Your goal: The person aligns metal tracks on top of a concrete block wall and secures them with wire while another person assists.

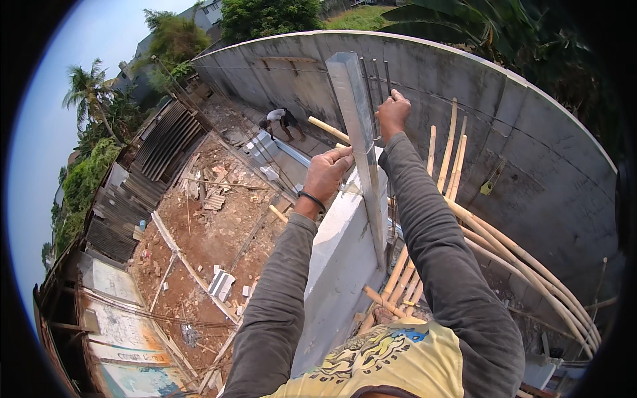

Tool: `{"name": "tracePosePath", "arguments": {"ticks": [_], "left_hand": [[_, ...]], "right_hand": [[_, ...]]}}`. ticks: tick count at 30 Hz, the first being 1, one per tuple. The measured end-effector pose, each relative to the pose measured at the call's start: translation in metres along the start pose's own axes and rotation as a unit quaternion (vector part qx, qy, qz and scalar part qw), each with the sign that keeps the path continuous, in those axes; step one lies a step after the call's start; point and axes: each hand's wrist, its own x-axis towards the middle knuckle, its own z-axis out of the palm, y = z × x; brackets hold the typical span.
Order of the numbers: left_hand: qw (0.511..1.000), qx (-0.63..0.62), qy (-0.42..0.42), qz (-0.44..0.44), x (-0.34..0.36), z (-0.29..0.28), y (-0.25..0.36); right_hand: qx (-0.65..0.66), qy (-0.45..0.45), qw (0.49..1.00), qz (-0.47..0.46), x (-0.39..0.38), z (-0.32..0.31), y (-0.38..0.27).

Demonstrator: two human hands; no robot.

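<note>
An upright galvanized metal channel (358, 126) stands against the end of a white block wall (338, 249). My left hand (325, 176), with a dark band at the wrist, is closed, its fingertips pinched at the channel's left edge. Whatever lies between them is too small to make out. To the right of the channel, my right hand (393, 114) is closed around a steel rebar (388, 78) that rises out of the fist. Two other rebars (365, 83) stand between that hand and the channel. A thin wire (377, 138) shows beside the channel below my right hand.
Bamboo poles (531, 265) lean and bend at the right, with more bamboo (401, 278) below. A tall grey concrete wall (464, 86) curves behind. Down in the yard, another person (285, 123) bends over near pale blocks (262, 146). Rubble (215, 189) covers the ground at left.
</note>
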Motion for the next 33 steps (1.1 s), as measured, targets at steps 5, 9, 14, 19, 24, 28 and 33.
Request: {"name": "tracePosePath", "arguments": {"ticks": [5, 9, 14, 19, 24, 28, 33], "left_hand": [[0.999, 0.021, -0.009, 0.029, 0.006, 0.005, 0.004], [0.999, 0.029, -0.006, 0.028, 0.004, 0.004, 0.004], [1.0, 0.019, 0.007, 0.02, -0.002, 0.0, 0.006], [0.999, 0.042, 0.012, 0.009, -0.001, 0.005, 0.013], [0.999, 0.043, 0.012, 0.021, 0.0, 0.002, 0.009], [0.999, 0.036, 0.016, 0.02, -0.002, 0.004, 0.01], [1.0, 0.025, 0.01, 0.011, -0.004, 0.005, 0.015]], "right_hand": [[-0.073, -0.002, 0.995, -0.06, 0.033, 0.001, 0.019], [-0.057, -0.114, 0.992, -0.025, 0.035, -0.014, 0.015], [0.0, -0.262, 0.963, 0.057, 0.019, -0.033, -0.021], [-0.063, -0.267, 0.961, 0.022, 0.025, -0.041, -0.027], [-0.133, -0.278, 0.951, -0.016, 0.028, -0.039, -0.025], [-0.172, -0.339, 0.925, 0.017, 0.039, -0.042, -0.032], [-0.19, -0.379, 0.904, 0.046, 0.045, -0.042, -0.036]]}}
